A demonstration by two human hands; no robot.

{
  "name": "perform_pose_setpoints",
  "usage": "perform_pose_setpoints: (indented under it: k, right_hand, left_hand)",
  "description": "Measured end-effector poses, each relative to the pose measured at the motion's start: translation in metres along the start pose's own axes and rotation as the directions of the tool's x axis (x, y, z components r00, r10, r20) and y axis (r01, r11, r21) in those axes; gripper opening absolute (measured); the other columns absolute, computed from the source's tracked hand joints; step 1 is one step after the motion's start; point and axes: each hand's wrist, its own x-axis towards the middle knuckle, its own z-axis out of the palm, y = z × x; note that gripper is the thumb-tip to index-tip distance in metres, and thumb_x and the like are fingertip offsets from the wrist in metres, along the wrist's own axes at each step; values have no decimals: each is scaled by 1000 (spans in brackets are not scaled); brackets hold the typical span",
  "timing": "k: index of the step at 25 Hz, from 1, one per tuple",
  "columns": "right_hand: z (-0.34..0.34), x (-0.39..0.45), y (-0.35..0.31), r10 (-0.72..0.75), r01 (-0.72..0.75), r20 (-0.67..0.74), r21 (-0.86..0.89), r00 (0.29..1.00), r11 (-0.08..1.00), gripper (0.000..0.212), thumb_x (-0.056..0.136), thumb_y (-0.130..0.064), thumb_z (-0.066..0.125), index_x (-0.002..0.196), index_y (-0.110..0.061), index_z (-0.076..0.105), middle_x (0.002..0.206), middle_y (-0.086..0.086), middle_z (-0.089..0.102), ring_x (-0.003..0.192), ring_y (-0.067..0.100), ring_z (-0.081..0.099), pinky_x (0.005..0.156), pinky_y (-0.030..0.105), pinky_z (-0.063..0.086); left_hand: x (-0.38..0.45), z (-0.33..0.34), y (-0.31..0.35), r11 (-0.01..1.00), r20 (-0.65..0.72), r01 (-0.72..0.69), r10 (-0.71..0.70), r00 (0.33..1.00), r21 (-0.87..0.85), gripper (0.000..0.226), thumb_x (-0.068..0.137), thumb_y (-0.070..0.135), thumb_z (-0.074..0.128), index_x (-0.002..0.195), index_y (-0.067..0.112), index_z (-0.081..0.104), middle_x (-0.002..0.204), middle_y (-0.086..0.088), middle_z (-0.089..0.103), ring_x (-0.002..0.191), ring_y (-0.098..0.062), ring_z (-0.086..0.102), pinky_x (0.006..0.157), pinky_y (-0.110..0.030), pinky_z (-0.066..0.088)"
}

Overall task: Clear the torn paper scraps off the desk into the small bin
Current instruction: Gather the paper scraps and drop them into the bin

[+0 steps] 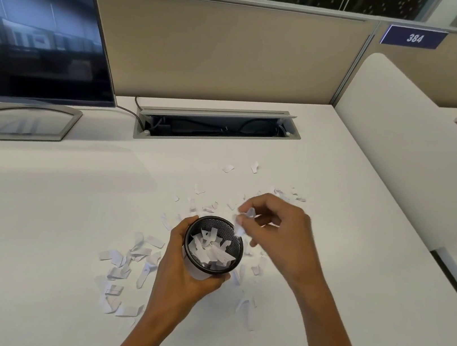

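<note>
1. My left hand [182, 278] is wrapped around the small bin [212, 247], a black mesh cup, holding it tilted so the mouth faces up toward me. Bin already holds a layer of scraps.
2. My right hand [277, 236] is pinched on a few torn scraps [244, 219], just past the bin's far-right rim, right at the lip.
3. Step in hand, as I read it: drop this pinch into the bin. Do it well: bring fingertips over the mouth centre, not the rim, then let go low so nothing flutters out. Keep the bin steady, mouth up.
4. Loose paper scraps [129, 270] lie thick to the left of my bin grip and toward me; more on the right, between my two wrists.
5. Beyond my pinch: thinner scatter, with a couple of outliers [241, 167] well apart, toward the cable tray [216, 125].
6. Judgement: roughly under half done. Better to rake piles together near the bin and take bigger pinches than pick singles.
7. Desk [36, 218] is otherwise bare; monitor [36, 19] is far left, out of the way.
</note>
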Motion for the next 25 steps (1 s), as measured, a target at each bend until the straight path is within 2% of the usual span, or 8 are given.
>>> perform_pose_setpoints:
  k: [4,8,11,13,16,18,21,25]
  right_hand:
    - [7,10,-4,8,20,272,-101,962,995,26,62,-37,78,86,-39,69,86,-19,71,67,-1,62,54,9,44]
    - [-22,61,38,83,-83,21,16,996,996,13,73,-25,77,86,-27,73,81,-10,74,70,-1,62,62,22,49]
    - [-49,100,101,227,-307,-255,-345,940,887,29,77,-16,71,105,-24,67,111,0,66,111,19,53,94,38,45]
    - [-60,112,134,360,-434,-244,-481,901,762,49,77,-17,67,124,-29,55,136,4,50,132,29,34,104,39,33]
    - [-60,123,162,406,-358,-83,-651,910,670,67,85,-19,62,144,-28,30,156,10,21,145,29,13,118,41,13]
    - [-52,123,169,335,-259,-49,-743,941,617,64,90,-14,52,146,-27,25,158,12,14,145,32,14,119,42,12]
    - [-41,113,171,123,-76,2,-780,992,621,48,89,-6,50,134,-21,50,148,12,38,134,32,35,107,41,35]
    - [-39,102,163,45,-119,-120,-725,992,679,25,83,2,53,94,-11,71,107,13,64,99,29,59,74,29,41]
  left_hand:
    - [2,0,0,1000,-9,10,-11,1000,-20,89,46,19,84,116,50,39,116,38,53,110,15,49,82,-2,41]
    - [1,-5,-2,1000,-21,14,-14,1000,-17,89,44,30,83,121,45,40,122,35,51,116,8,50,87,-7,44]
    - [1,-7,-2,1000,-24,24,-24,999,-12,89,43,35,81,121,46,40,122,34,51,117,6,50,89,-10,45]
    - [1,-8,-2,1000,-25,28,-28,999,-3,89,44,36,81,121,48,39,122,34,51,117,7,49,88,-8,45]
    - [1,-10,-3,1000,-36,29,-29,999,0,89,44,35,82,121,49,39,123,33,51,117,6,49,88,-12,46]
    - [1,-10,-2,1000,-42,27,-27,999,-5,89,44,35,82,121,49,39,123,33,51,117,6,49,87,-12,46]
    - [1,-10,0,1000,-51,24,-25,998,-7,88,44,35,81,119,51,39,121,35,52,115,9,50,84,-5,43]
    - [0,-11,0,1000,-60,20,-20,998,0,90,45,28,84,119,50,39,120,35,52,115,7,51,84,-5,43]
